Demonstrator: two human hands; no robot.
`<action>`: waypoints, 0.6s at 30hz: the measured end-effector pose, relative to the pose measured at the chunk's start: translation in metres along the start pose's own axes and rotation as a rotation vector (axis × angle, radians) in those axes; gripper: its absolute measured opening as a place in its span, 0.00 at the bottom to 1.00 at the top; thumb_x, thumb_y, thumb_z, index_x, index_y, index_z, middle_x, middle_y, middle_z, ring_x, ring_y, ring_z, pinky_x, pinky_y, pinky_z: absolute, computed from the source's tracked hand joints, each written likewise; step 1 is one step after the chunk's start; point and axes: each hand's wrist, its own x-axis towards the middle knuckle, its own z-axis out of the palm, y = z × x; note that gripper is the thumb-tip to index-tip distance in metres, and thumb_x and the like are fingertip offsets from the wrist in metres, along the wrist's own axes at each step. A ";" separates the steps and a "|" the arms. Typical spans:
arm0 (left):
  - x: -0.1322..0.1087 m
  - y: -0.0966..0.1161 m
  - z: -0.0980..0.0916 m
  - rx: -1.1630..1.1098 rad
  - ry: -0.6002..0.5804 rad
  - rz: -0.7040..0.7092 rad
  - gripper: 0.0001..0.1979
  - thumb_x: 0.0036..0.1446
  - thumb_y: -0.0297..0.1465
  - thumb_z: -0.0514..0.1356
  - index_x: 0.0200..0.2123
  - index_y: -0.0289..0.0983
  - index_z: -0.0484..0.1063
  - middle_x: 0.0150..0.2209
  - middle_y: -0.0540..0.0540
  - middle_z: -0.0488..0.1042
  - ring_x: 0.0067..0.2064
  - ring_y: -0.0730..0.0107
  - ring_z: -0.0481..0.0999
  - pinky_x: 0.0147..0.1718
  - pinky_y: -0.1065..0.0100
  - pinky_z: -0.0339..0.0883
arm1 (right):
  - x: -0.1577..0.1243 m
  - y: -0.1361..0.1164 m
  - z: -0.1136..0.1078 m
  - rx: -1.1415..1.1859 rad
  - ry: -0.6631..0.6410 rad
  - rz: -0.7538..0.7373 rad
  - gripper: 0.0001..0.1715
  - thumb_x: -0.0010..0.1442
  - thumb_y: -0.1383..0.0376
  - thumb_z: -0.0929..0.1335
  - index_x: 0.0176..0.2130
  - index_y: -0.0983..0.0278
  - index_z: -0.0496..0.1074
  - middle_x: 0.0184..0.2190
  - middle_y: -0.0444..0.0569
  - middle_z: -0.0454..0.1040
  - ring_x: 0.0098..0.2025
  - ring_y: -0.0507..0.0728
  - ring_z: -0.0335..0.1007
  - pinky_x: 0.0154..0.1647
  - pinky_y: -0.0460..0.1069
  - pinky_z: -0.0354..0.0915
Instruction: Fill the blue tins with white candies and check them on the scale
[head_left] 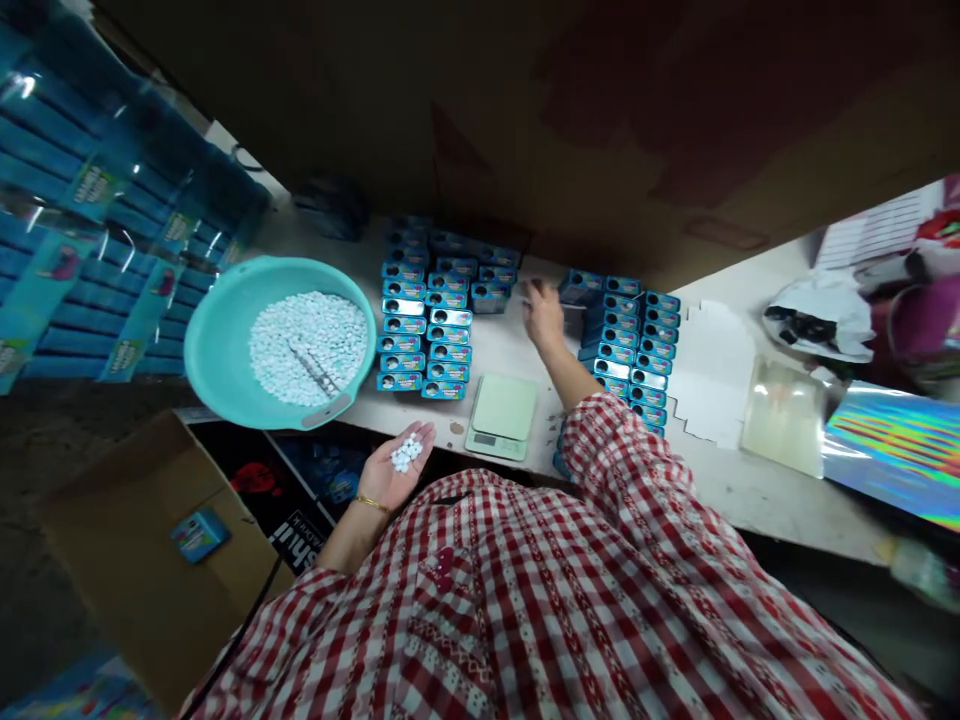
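Observation:
My left hand (394, 475) is palm up at the table's front edge, fingers loosely cupped round a small heap of white tablets (407, 453). Beyond the kitchen scale (502, 415), my right hand (543, 312) reaches over the table between two groups of blue tins; motion blur hides what its fingertips touch. The scale's plate has nothing on it. Blue tins (448, 353) stand in rows left of the scale, and more tins (616, 352) stand beside my right forearm. A turquoise basin (206, 345) at the left holds many white tablets and a metallic strip.
Wrapped stacks of blue packs (82, 230) rise at the far left. An open carton (142, 570) with one blue tin is below the basin. A large brown board (480, 120) borders the table's back. White card (712, 370), shiny sheets (892, 440) and a plastic bag (840, 310) lie right.

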 end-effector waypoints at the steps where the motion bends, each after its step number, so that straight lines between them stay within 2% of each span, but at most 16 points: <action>1: 0.000 0.000 0.000 0.004 0.007 0.001 0.23 0.55 0.20 0.48 0.54 0.26 0.65 0.38 0.33 0.78 0.41 0.61 0.79 0.40 0.67 0.75 | 0.000 0.015 -0.008 -0.036 0.045 0.036 0.28 0.58 0.71 0.58 0.57 0.67 0.62 0.58 0.59 0.60 0.55 0.63 0.54 0.53 0.58 0.57; 4: -0.001 0.000 0.000 0.004 0.036 -0.001 0.22 0.55 0.20 0.48 0.54 0.27 0.65 0.37 0.34 0.78 0.40 0.61 0.79 0.39 0.67 0.75 | 0.009 0.061 -0.030 -0.184 0.101 0.152 0.31 0.57 0.71 0.58 0.60 0.67 0.58 0.60 0.60 0.57 0.59 0.65 0.49 0.54 0.60 0.54; 6: -0.002 -0.001 0.000 -0.001 0.044 -0.004 0.22 0.55 0.19 0.48 0.53 0.27 0.66 0.37 0.34 0.78 0.40 0.61 0.79 0.39 0.67 0.75 | 0.019 0.083 -0.036 -0.281 0.049 0.180 0.32 0.58 0.73 0.57 0.61 0.68 0.55 0.59 0.60 0.59 0.61 0.64 0.47 0.55 0.60 0.50; 9: -0.003 -0.004 -0.002 -0.003 0.022 -0.021 0.21 0.55 0.20 0.49 0.52 0.25 0.66 0.37 0.33 0.78 0.40 0.61 0.79 0.39 0.67 0.75 | 0.025 0.093 -0.040 -0.382 -0.051 0.139 0.27 0.59 0.74 0.55 0.57 0.70 0.62 0.51 0.62 0.66 0.57 0.63 0.54 0.55 0.61 0.48; 12: 0.000 -0.008 -0.001 0.010 -0.011 -0.048 0.20 0.54 0.20 0.50 0.50 0.26 0.67 0.37 0.33 0.78 0.40 0.61 0.79 0.39 0.66 0.75 | 0.000 0.073 -0.050 -0.388 -0.074 0.042 0.23 0.60 0.70 0.57 0.53 0.70 0.65 0.47 0.62 0.68 0.50 0.64 0.60 0.49 0.58 0.55; 15: 0.005 -0.013 0.004 0.029 -0.068 -0.087 0.18 0.54 0.20 0.50 0.48 0.27 0.69 0.38 0.34 0.78 0.41 0.61 0.79 0.40 0.66 0.74 | -0.056 0.036 -0.066 -0.329 -0.105 -0.142 0.27 0.59 0.64 0.61 0.57 0.69 0.62 0.48 0.62 0.67 0.46 0.65 0.61 0.41 0.56 0.61; 18: 0.009 -0.018 0.012 0.053 -0.146 -0.128 0.16 0.55 0.21 0.49 0.45 0.26 0.70 0.38 0.34 0.78 0.42 0.61 0.78 0.42 0.65 0.73 | -0.117 -0.002 -0.069 -0.250 -0.209 -0.327 0.27 0.60 0.62 0.61 0.57 0.68 0.62 0.46 0.60 0.69 0.44 0.64 0.62 0.41 0.55 0.62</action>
